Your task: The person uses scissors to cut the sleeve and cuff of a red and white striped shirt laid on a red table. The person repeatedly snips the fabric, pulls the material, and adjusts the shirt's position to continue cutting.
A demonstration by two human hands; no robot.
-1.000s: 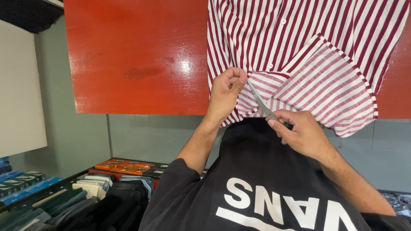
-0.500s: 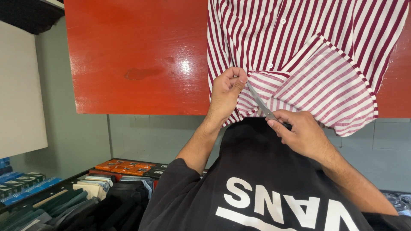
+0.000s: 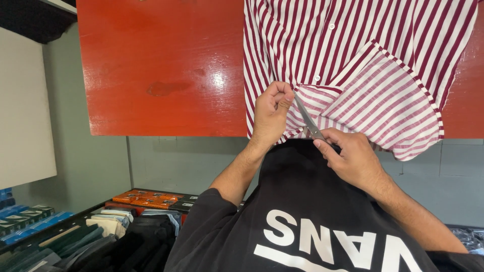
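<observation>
my left hand (image 3: 272, 113) pinches the soft, floppy striped shirt (image 3: 353, 60) by its hem while my right hand (image 3: 353, 158) grips thin, stiff scissors (image 3: 308, 118) by the handles.

Shirt (image 3: 353, 55) hung against board (image 3: 161, 65), at its right part. Left hand (image 3: 271, 115) pinched shirt's lower edge; right hand (image 3: 353, 160) just right of it and lower, holding scissors (image 3: 308, 119), blades angled up between both hands at hem. Folded clothes (image 3: 111, 226) lay on shelf (image 3: 75, 224) at lower left.
</observation>
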